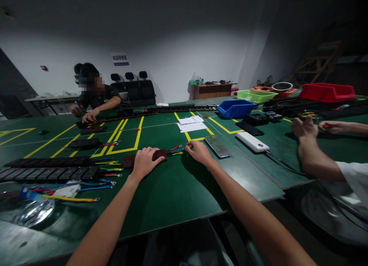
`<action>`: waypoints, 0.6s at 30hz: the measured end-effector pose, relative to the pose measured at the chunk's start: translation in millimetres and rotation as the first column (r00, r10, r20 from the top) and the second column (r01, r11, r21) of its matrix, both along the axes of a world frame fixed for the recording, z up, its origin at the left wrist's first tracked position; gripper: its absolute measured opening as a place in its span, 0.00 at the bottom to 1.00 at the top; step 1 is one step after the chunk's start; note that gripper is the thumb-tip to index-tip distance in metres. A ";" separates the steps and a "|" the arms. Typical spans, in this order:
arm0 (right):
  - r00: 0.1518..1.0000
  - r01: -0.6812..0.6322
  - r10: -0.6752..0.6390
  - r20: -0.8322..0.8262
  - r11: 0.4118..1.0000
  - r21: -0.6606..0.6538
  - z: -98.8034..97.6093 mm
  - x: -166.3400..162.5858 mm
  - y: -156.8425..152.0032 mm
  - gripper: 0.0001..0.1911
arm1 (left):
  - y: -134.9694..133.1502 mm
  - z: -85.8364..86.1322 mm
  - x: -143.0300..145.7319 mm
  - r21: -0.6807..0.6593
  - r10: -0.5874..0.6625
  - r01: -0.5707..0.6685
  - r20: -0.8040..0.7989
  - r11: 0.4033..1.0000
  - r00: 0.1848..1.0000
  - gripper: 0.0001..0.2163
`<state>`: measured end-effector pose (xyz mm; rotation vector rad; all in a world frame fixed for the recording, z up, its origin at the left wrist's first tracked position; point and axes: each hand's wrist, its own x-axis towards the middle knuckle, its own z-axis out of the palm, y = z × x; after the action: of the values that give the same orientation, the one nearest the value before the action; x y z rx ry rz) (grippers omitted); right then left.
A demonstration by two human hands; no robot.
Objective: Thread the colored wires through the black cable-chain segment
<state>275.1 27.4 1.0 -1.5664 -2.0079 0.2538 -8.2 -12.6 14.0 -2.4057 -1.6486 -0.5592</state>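
Observation:
A dark reddish-brown block (pixel 128 161) lies on the green table, with several coloured wires (pixel 174 151) ending in ring terminals at its right end. My left hand (pixel 146 159) is closed over the block from above, its thumb along the near side. At the wire ends my right hand (pixel 198 151) is closed in a pinch; what is between its fingertips is too small to make out. To the left lie long black strips of joined modules (pixel 51 174), also with coloured wires and ring terminals at their right ends.
Right of my hands lie a phone (pixel 217 146), a white power bank (pixel 252 141) with a cable, and a dark phone (pixel 249 128). Papers (pixel 192 124) and a blue bin (pixel 236 108) are beyond. A co-worker's hands (pixel 306 128) work at the right; another person (pixel 97 93) works across the table.

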 end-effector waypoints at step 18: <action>0.951 -0.078 0.041 -0.308 0.991 -0.106 -4.5 -7.9 2.3 0.13 | -1.0 3.1 0.9 -0.036 0.006 -0.005 0.008 0.999 1.000 0.26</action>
<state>267.2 29.7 -3.4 -1.4360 -1.8255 0.6102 -7.4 -13.7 17.2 -2.4263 -1.6819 -0.5441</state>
